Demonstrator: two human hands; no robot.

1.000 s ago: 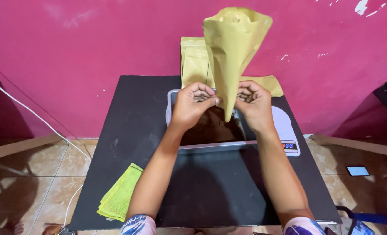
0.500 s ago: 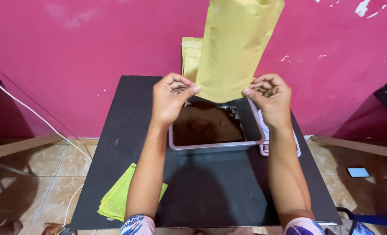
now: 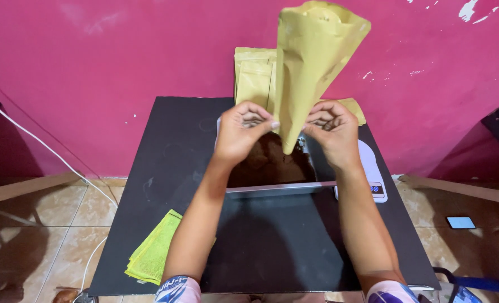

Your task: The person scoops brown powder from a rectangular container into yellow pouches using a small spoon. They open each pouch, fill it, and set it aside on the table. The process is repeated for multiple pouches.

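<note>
Since half a second ago the hands have drawn together, pinching the yellow pouch [image 3: 311, 62] into a narrow cone again above the tray [image 3: 277, 188].

The left hand [image 3: 241, 132] and right hand [image 3: 331, 132] each grip the pouch's lower end between fingers and thumb; the pouch stands upright above the tray, which holds brown powder. Behind the tray, a stack of flat yellow pouches [image 3: 254, 78] leans on the pink wall. Just right of the tray sits a white scale [image 3: 373, 174]. Left and nearer than the tray, a green cloth [image 3: 154, 255] overhangs the edge of the black table [image 3: 165, 168].
</note>
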